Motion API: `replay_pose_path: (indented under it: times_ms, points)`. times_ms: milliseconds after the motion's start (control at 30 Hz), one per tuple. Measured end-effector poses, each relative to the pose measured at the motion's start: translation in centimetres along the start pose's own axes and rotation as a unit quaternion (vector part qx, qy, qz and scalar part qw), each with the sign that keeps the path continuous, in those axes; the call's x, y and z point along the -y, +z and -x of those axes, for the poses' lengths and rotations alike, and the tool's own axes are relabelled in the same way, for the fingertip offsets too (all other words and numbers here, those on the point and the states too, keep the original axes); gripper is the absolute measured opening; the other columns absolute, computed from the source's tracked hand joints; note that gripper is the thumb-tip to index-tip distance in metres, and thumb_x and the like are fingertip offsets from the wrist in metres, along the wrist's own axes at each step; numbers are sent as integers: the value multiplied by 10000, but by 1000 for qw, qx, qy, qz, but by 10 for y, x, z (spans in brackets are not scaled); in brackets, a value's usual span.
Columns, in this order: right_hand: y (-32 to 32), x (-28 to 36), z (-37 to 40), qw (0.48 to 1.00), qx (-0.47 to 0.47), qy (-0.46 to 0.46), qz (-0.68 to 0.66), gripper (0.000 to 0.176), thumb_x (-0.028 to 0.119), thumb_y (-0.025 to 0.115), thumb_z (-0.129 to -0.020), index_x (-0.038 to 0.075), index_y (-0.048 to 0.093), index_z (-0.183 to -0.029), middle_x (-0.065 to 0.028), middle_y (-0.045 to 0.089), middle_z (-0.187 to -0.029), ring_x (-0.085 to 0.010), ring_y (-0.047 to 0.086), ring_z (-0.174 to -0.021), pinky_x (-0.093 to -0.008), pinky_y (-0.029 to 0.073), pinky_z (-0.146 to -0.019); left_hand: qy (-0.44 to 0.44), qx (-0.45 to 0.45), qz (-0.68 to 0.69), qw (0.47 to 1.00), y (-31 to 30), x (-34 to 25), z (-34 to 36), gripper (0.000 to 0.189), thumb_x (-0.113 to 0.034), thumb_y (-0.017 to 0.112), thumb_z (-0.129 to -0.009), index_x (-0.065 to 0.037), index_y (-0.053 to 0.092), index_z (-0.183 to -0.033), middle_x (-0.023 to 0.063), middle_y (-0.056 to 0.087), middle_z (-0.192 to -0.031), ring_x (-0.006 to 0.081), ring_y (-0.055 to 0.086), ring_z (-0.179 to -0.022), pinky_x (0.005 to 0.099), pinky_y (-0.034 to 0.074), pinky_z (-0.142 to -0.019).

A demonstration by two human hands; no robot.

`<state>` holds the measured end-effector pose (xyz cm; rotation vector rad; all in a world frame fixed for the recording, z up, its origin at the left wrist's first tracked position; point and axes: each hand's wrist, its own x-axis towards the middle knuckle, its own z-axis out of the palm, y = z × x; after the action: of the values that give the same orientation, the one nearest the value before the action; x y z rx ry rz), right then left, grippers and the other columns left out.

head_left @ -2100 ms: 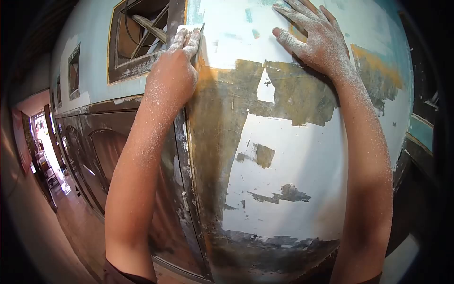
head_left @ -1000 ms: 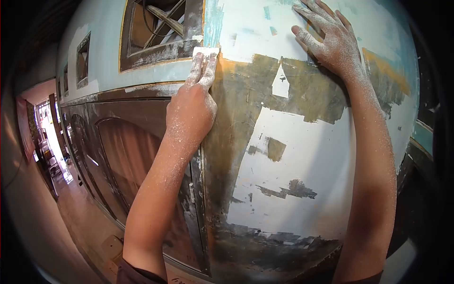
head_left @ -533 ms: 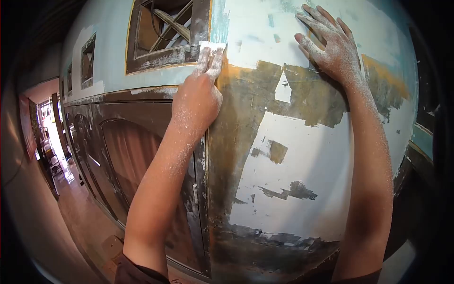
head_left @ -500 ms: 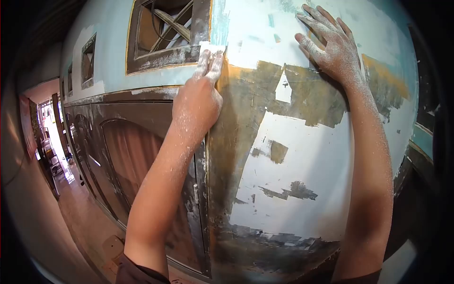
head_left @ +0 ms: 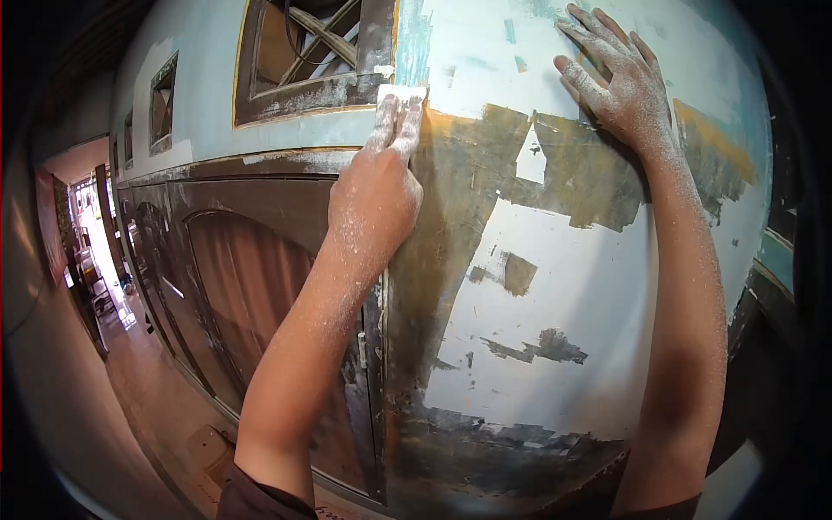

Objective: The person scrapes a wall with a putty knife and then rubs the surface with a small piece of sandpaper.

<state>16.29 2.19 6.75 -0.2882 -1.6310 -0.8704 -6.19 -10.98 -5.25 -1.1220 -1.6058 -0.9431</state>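
My left hand [head_left: 381, 178], dusted with white powder, presses a small white pad [head_left: 402, 90] with two fingers against the corner of the wall, beside the brown window frame [head_left: 303, 97]. The pad looks like folded sandpaper, though its kind is hard to tell. Higher on the right, my right hand [head_left: 620, 87] lies against the painted wall, fingers spread and powdery, holding nothing. Between and below the hands, the panel surface [head_left: 555, 286] shows white filler patches over worn brown and greenish areas.
Under the window frame stands a brown cabinet door [head_left: 251, 269] with an arched pinkish curtain panel. A corridor floor [head_left: 147, 364] runs along the left toward a bright doorway. Dark wooden framing borders the wall at the far right.
The view has shifted slightly, so the wall and both hands appear a little further right. My left hand still presses the pad at the corner; my right hand stays spread on the wall.
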Motion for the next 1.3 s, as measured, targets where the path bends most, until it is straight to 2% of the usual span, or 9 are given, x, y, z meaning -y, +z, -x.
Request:
replay_pose_path:
  times_ms: [167, 400, 467, 733, 867, 933, 1000, 1067, 1300]
  points:
    - [10, -15, -3, 1000, -2, -8, -6, 523, 424, 632, -942, 105, 680, -1353, -131, 524, -1558, -339, 394, -1497, -508, 245, -1250, -46, 68, 1, 997, -4, -6, 7, 711, 69, 439, -844, -83, 489, -1537, 228, 433, -1584, 466, 572, -1267, 500, 479, -1060]
    - [50, -54, -8, 989, -68, -57, 116, 541, 531, 608, -976, 330, 580, -1478, 65, 468, -1613, -193, 371, -1526, -486, 217, -1287, -12, 22, 8, 1000, -5, -6, 4, 711, 63, 442, -856, -92, 472, -1549, 225, 420, -1593, 457, 566, -1276, 507, 486, -1048]
    - [49, -53, -7, 991, -59, -50, 112, 543, 532, 603, -978, 320, 583, -1477, 68, 464, -1616, -189, 367, -1528, -476, 212, -1290, 59, -84, 8, 995, 5, 0, 10, 283, -55, 556, -884, 52, 699, -1104, 265, 609, -1317, 489, 680, -1004, 565, 563, -887]
    - [48, -52, -9, 990, -46, -51, 122, 561, 512, 601, -983, 294, 563, -1499, 60, 433, -1638, -196, 337, -1545, -469, 197, -1293, -40, 44, -6, 998, 0, -3, 3, 204, -70, 580, -876, 64, 704, -967, 295, 685, -1077, 488, 699, -942, 568, 570, -865]
    - [46, -50, -6, 986, -44, -71, 146, 599, 595, 554, -983, 328, 535, -1519, 71, 405, -1652, -191, 314, -1554, -482, 180, -1302, -27, 31, 19, 999, -2, -9, 13, 227, -62, 577, -876, 39, 711, -1028, 301, 680, -1100, 495, 697, -933, 571, 570, -860]
    - [50, -51, -6, 977, -30, -81, 194, 620, 660, 512, -974, 363, 530, -1517, 84, 386, -1660, -189, 300, -1559, -495, 153, -1309, -70, 102, -11, 992, -7, -13, 9, 741, 35, 447, -845, -129, 449, -1568, 174, 398, -1625, 457, 607, -1225, 514, 516, -1016]
    - [56, -54, -8, 975, -30, -82, 202, 622, 689, 477, -973, 382, 532, -1510, 93, 376, -1663, -189, 292, -1562, -507, 140, -1312, -72, 95, -12, 993, -4, -11, 5, 736, 38, 441, -851, -132, 450, -1567, 167, 395, -1628, 454, 595, -1243, 515, 506, -1030]
    - [57, -56, -7, 975, -21, -70, 208, 618, 692, 461, -974, 384, 537, -1505, 93, 376, -1662, -186, 291, -1563, -511, 141, -1312, -46, 49, -5, 998, 1, -6, 7, 266, -76, 580, -879, 34, 709, -1084, 293, 680, -1098, 496, 695, -964, 571, 568, -870]
    - [53, -54, -7, 978, -29, -71, 194, 580, 668, 498, -983, 395, 553, -1491, 99, 385, -1658, -190, 304, -1558, -509, 165, -1306, -15, -15, 11, 1000, 6, -7, 17, 314, -74, 579, -887, -4, 703, -1167, 297, 686, -1104, 491, 696, -963, 575, 568, -862]
